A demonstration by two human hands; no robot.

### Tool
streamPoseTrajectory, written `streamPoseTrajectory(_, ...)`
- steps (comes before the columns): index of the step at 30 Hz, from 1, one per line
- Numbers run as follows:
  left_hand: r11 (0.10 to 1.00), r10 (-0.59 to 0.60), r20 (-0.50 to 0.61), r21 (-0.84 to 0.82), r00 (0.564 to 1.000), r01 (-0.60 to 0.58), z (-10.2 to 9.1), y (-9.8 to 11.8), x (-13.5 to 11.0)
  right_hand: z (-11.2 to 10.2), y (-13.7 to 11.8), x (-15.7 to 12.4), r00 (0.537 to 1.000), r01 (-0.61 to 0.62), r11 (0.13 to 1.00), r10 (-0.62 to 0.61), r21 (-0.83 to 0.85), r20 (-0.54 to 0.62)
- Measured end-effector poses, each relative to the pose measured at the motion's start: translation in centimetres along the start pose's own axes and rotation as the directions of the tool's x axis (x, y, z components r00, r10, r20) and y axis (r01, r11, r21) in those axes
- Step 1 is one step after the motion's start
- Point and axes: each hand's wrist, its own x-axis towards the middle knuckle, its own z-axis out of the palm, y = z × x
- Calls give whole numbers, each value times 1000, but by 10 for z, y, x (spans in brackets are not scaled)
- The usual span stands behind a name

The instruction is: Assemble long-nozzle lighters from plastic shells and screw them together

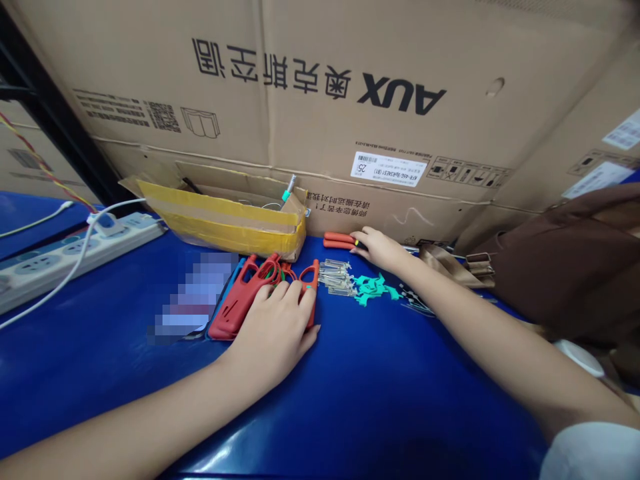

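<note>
My left hand (pixel 280 313) is closed over a group of red plastic casings (pixel 233 303) with looped handles; its fingers curl onto the orange-red pieces and hide part of them. My right hand (pixel 383 248) reaches to the foot of the big carton, its fingertips closed on the orange-handled pliers (pixel 338 240); their jaws are hidden. Between the hands lie small clear plastic pieces (pixel 336 277), and green plastic parts (pixel 373 289) sit beside them. Thin wire-like bits (pixel 417 300) rest under my right forearm.
A yellow-taped cardboard box (pixel 220 220) stands behind the casings. A blurred-out phone-like screen (pixel 195 293) lies left on the blue table (pixel 360 393). Farther left is a white power strip (pixel 75 250). The large carton (pixel 300 127) walls off the back; brown cloth (pixel 560 267) is at right.
</note>
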Motion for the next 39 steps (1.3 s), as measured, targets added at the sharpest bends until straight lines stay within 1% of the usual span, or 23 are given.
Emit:
streamPoseTrajectory(4, 1000, 0, -7, 6, 1000, 1, 1, 0, 0, 5, 4, -2, 999, 19, 1000, -18, 16, -35)
streamPoseTrajectory(9, 1000, 8, -19, 9, 1000, -7, 3, -1, 0, 14, 6, 1, 995, 75, 997, -73, 30, -63)
streamPoseTrajectory(12, 1000, 5, -14, 0, 1000, -5, 2, -1, 0, 16, 5, 2, 994, 80, 997, -78, 21, -75)
streamPoseTrajectory(15, 1000, 1, -14, 11, 1000, -1, 1, -1, -1, 13, 3, -1, 993, 74, 997, -73, 3, -88)
streamPoseTrajectory(20, 1000, -2, -25, 30, 1000, 3, 2, 0, -1, -5, 1, -18, 993, 79, 997, -79, -5, -92)
streamPoseTrajectory(22, 1000, -1, -23, 28, 1000, 2, 3, -1, -1, -13, 5, -27, 994, 78, 997, -78, -1, -76)
streamPoseTrajectory(25, 1000, -2, -16, 25, 1000, 2, 3, -2, -1, -20, 19, -38, 997, 79, 997, -79, 3, -24)
streamPoseTrajectory(30, 999, -6, -15, 38, 1000, 7, 4, -3, 3, -20, 47, -49, 994, 99, 994, -101, 49, 50)
streamPoseTrajectory(34, 1000, -8, 5, 16, 1000, 8, 3, -4, 5, -12, 60, -52, 991, 121, 987, -125, 103, 40)
streamPoseTrajectory(37, 1000, -23, 19, 8, 1000, 23, 2, -5, 7, -9, 62, -53, 992, 127, 984, -130, 126, 10)
streamPoseTrajectory(39, 1000, -26, 22, 6, 999, 26, 1, -5, 8, -12, 58, -55, 992, 122, 984, -118, 129, -36)
